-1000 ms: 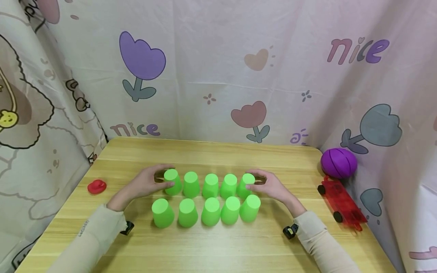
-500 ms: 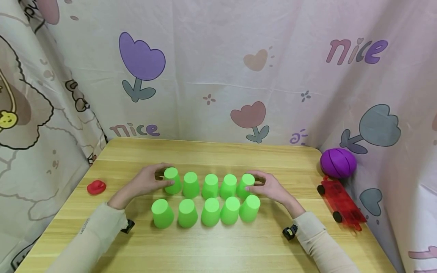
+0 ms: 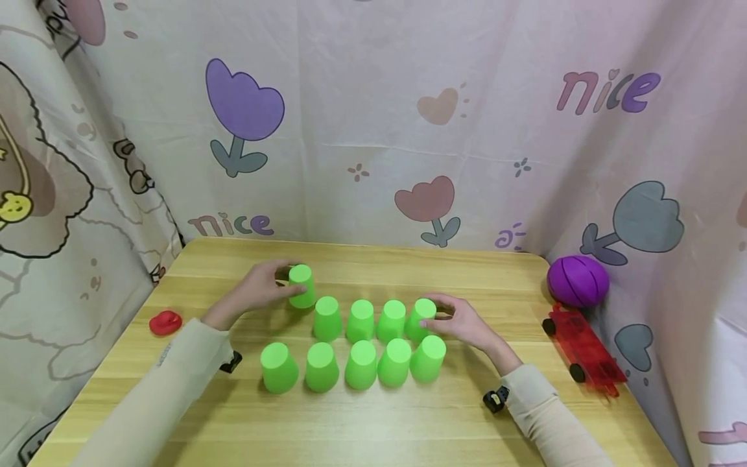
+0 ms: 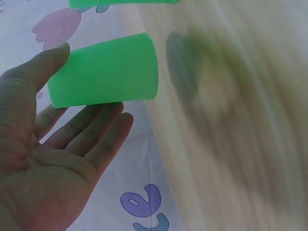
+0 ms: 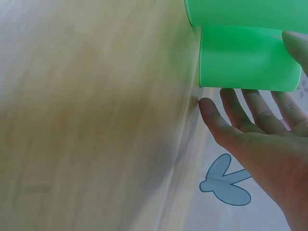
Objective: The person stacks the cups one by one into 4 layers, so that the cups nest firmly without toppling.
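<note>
My left hand (image 3: 259,287) grips an upside-down green plastic cup (image 3: 301,288) between thumb and fingers, at the left end of the back row. In the left wrist view this cup (image 4: 103,72) hangs above the table, its shadow apart from its rim. My right hand (image 3: 463,319) holds the back row's rightmost cup (image 3: 421,322), which stands with its mouth on the table. The right wrist view has the thumb on one side of that cup (image 5: 245,57) and the fingers along the other. Between the hands stand three more back-row cups (image 3: 361,322).
A front row of several upside-down green cups (image 3: 361,366) stands nearer me. At the left lies a small red hat-shaped toy (image 3: 166,322). A purple ball (image 3: 578,281) and a translucent red toy car (image 3: 586,350) sit along the right edge. Printed curtains (image 3: 350,97) enclose the wooden table (image 3: 362,428).
My left hand has lifted its cup and carried it back and slightly right, out of line with the row. The right hand stays at its cup.
</note>
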